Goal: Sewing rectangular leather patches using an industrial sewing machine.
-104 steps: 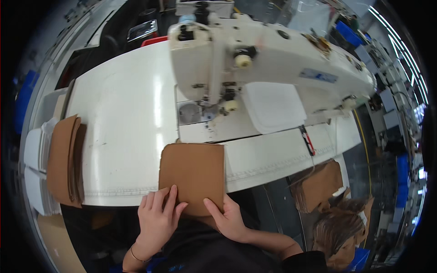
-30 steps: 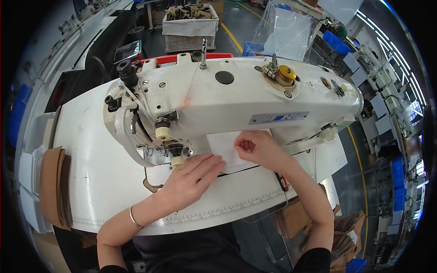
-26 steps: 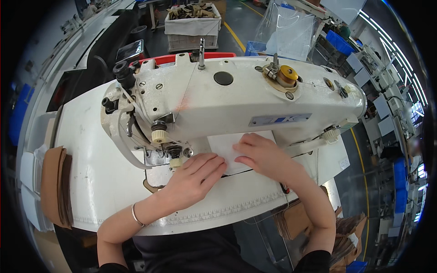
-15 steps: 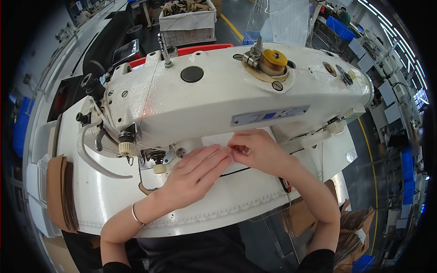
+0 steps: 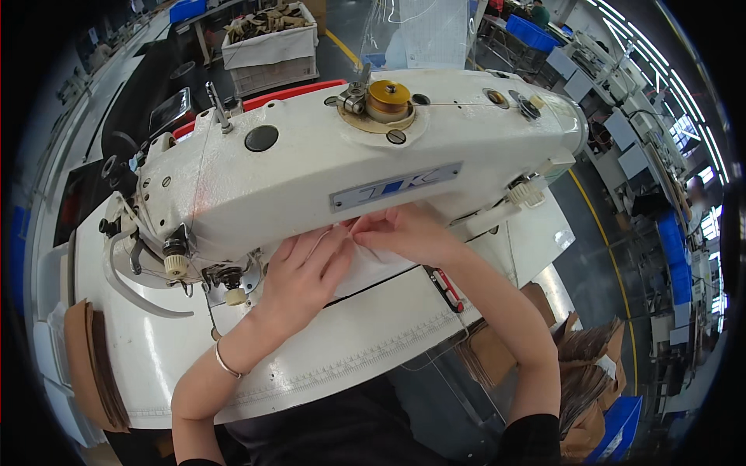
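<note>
Left hand point(image 5: 305, 273) flat, fingers spread and together pressing down on a white sheet point(image 5: 365, 268) lying on the bed of the sewing machine, just at three o'clock of the needle area point(image 5: 230, 281). Silver bangle point(image 5: 224, 359) on that wrist. Right hand point(image 5: 400, 233) pinched shut on the upper edge of the same white sheet, fingertips bunched at its nine o'clock side, touching the left hand's fingertips, tucked under the white machine arm point(image 5: 350, 167). Cannot tell whether a thread is caught in the pinch. At three o'clock of the right wrist, a small red-and-black tool point(image 5: 447, 289) lying on the white surface point(image 5: 350, 353), whose front edge carries a printed ruler strip. On top of the machine arm, at twelve o'clock of the hands, a brass-coloured bobbin winder point(image 5: 388, 97). At nine o'clock, on the far end of the surface, a stack of brown pieces point(image 5: 89, 365) standing on edge. At four o'clock, below the surface, more brown pieces point(image 5: 579, 365) piled up. At twelve o'clock, beyond the machine, a white crate of scraps point(image 5: 270, 43).
</note>
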